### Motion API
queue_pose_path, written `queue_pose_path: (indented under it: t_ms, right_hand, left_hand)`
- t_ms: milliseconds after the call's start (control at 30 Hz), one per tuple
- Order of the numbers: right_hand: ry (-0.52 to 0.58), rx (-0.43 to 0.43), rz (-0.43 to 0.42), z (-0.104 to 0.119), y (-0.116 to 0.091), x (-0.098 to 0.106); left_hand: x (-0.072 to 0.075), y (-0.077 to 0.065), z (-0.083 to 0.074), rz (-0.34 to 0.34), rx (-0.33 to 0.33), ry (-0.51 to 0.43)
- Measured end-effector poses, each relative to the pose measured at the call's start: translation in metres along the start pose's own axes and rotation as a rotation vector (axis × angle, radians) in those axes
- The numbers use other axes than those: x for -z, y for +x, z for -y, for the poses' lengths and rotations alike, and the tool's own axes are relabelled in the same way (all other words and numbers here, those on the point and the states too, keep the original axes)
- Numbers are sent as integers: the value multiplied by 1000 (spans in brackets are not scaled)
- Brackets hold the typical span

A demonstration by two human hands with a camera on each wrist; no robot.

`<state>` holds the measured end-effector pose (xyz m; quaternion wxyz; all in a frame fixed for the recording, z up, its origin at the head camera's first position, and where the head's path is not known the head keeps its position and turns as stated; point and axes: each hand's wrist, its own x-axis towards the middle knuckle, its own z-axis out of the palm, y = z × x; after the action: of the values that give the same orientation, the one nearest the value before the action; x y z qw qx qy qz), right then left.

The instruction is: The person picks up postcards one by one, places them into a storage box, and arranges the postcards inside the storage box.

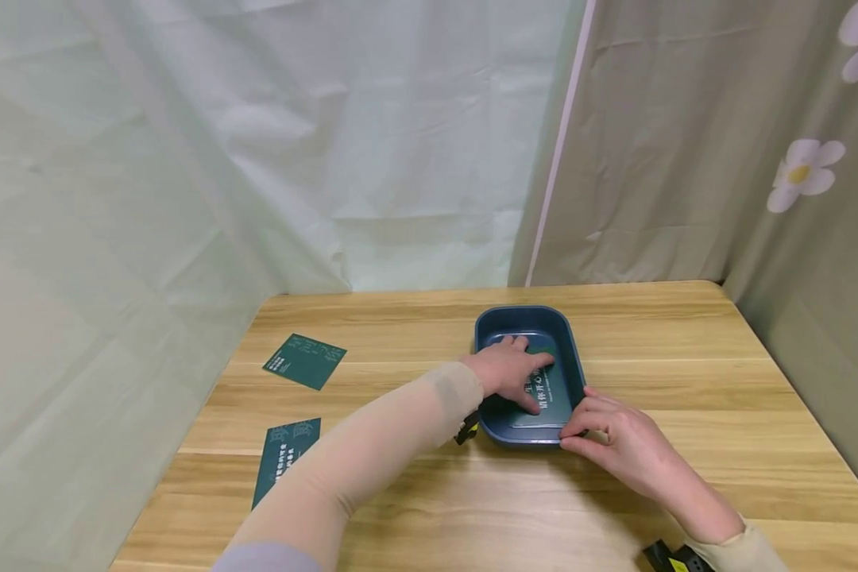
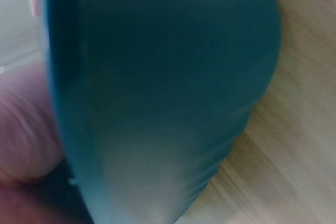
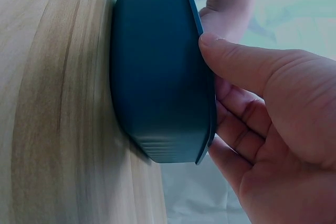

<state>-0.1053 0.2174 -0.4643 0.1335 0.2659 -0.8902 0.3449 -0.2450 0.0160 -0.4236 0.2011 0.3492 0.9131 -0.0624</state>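
A dark blue plastic box [image 1: 576, 353] with rounded corners stands on the table. Inside it lies a dark green card [image 1: 559, 401] with white writing, partly covered by my left hand [image 1: 508, 370]. That hand reaches into the box with its fingers spread over the card. At the box's near right corner, my right hand [image 1: 622, 439] pinches the rim between thumb and fingers. The right wrist view has the thumb [image 3: 236, 59] on the outer side of the rim. The box's wall [image 2: 168, 87] fills most of the left wrist view.
Two more green cards are on the wooden table [image 1: 415, 334] at the left: one [image 1: 305, 361] farther back, another [image 1: 286, 453] nearer, partly hidden by my left forearm. Pale curtains [image 1: 400, 159] hang behind the table and along its sides.
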Motion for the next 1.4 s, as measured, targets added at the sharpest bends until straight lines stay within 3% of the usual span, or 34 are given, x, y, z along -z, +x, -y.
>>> queue_pose_path:
  t_ms: [1067, 1233, 1400]
  right_hand:
    - [14, -16, 23, 1, 1, 0]
    - [1, -21, 24, 2, 1, 1]
    - [10, -44, 29, 2, 0, 1]
  left_hand:
    - [3, -5, -4, 48, 4, -9]
    - [7, -8, -3, -6, 8, 7]
    - [10, -20, -1, -159, -3, 36]
